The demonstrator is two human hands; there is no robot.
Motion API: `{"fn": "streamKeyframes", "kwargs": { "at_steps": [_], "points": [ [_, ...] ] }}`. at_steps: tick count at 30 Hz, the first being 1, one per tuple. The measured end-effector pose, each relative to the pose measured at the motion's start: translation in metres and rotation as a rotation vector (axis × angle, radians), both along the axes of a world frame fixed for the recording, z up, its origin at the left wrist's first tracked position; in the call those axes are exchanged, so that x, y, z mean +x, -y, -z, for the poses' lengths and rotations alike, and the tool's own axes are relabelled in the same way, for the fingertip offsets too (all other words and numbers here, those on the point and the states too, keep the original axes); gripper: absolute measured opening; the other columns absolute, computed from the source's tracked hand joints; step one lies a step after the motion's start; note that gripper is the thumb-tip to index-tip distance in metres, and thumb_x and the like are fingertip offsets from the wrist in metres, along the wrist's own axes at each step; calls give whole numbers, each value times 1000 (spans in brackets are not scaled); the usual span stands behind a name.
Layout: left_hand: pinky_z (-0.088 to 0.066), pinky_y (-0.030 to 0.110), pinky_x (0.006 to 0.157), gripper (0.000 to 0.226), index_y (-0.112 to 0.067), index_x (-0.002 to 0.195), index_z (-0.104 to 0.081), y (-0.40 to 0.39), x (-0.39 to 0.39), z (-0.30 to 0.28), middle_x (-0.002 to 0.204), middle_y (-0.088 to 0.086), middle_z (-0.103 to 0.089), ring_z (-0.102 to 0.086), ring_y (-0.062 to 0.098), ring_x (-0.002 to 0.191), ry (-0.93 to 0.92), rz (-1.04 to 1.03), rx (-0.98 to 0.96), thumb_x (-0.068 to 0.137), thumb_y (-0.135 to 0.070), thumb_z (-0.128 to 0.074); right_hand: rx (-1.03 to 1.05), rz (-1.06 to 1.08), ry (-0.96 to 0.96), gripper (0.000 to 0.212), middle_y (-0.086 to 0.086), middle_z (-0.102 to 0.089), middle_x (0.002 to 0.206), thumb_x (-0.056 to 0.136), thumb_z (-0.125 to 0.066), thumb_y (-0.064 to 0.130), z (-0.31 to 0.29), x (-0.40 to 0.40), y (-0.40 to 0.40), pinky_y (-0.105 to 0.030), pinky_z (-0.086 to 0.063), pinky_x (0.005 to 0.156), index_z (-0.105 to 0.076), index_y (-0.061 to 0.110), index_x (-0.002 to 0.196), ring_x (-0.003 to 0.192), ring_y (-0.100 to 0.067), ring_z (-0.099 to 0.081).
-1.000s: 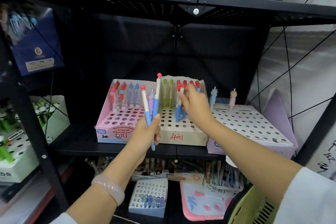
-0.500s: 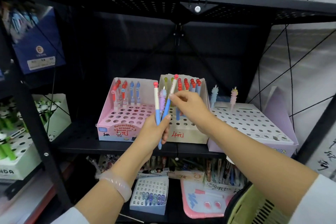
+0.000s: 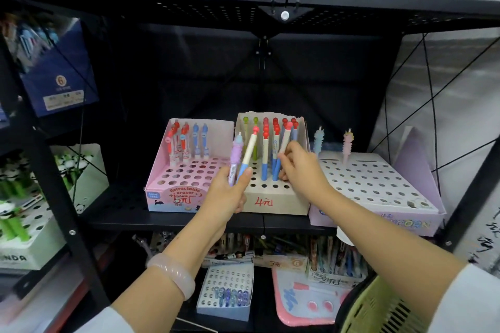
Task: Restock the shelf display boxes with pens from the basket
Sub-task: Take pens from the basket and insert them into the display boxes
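Over beige box (image 3: 273, 197), right hand (image 3: 300, 167), pen (image 3: 284, 143) now lower.

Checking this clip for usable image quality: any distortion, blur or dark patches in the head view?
Head view: wide-angle bending bows the shelf frame at the edges; the shelf's back is near black; the centre beige box is well lit and sharp; the left edge is soft and smeared.
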State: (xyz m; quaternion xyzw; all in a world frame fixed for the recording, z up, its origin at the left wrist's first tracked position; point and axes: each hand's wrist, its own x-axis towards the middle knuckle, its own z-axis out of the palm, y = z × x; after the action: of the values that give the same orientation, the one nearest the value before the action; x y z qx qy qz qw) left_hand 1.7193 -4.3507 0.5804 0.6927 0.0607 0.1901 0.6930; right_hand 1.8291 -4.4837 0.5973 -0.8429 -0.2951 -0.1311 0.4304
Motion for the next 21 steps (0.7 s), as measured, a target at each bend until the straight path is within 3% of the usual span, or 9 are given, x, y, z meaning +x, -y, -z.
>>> {"fn": "streamKeyframes", "kwargs": {
  "at_steps": [4, 9, 12, 16, 19, 21],
  "points": [
    [-31, 15, 40, 20, -12, 87, -43, 2, 0, -1, 65, -1, -36, -34, 2, 41, -7, -8, 1, 97, -29, -43, -87, -10, 16, 15, 4, -61, 66, 96, -48, 21, -6, 4, 2, -10, -48, 52, -46, 19, 82, 55, 2, -60],
    [-31, 14, 41, 13, -17, 91, -46, 6, 1, -1, 67, -1, -37, -33, 4, 49, 10, -33, -42, 100, -24, -39, -191, -58, -69, 17, 1, -61, 70, 98, -45, 19, -18, 5, 3, -15, -51, 52, -46, 19, 81, 58, -5, -62],
    [-32, 12, 40, 15, -16, 90, -46, 8, 0, 0, 67, -2, -40, -35, 2, 45, 31, -54, -60, 100, -23, -37, -369, -92, -71, 15, -1, -60, 77, 99, -42, 21, -19, 3, -1, -23, -51, 61, -47, 15, 86, 68, -13, -62],
    [-34, 13, 41, 15, -18, 89, -46, 10, -3, 1, 69, -1, -48, -38, 0, 43, 63, -61, -41, 100, -22, -37, -382, 0, -46, 16, -9, -64, 83, 97, -46, 22, -9, -2, -3, -24, -45, 63, -51, 12, 86, 71, -16, -58],
    [-36, 13, 43, 12, -18, 90, -47, 13, -2, -1, 69, -1, -51, -40, -2, 43, 85, -53, -44, 99, -20, -39, -182, 131, 39, 18, -2, -63, 80, 93, -55, 29, -11, -10, 2, -22, -43, 65, -58, 12, 89, 72, -12, -57],
    [-37, 13, 43, 11, -17, 92, -48, 16, 0, -2, 68, -2, -52, -41, -1, 43, 90, -45, -34, 99, -19, -40, 43, 16, -39, 17, 7, -61, 76, 92, -54, 33, -20, -22, 1, -14, -44, 62, -61, 18, 88, 72, -7, -57]
  ]
}}
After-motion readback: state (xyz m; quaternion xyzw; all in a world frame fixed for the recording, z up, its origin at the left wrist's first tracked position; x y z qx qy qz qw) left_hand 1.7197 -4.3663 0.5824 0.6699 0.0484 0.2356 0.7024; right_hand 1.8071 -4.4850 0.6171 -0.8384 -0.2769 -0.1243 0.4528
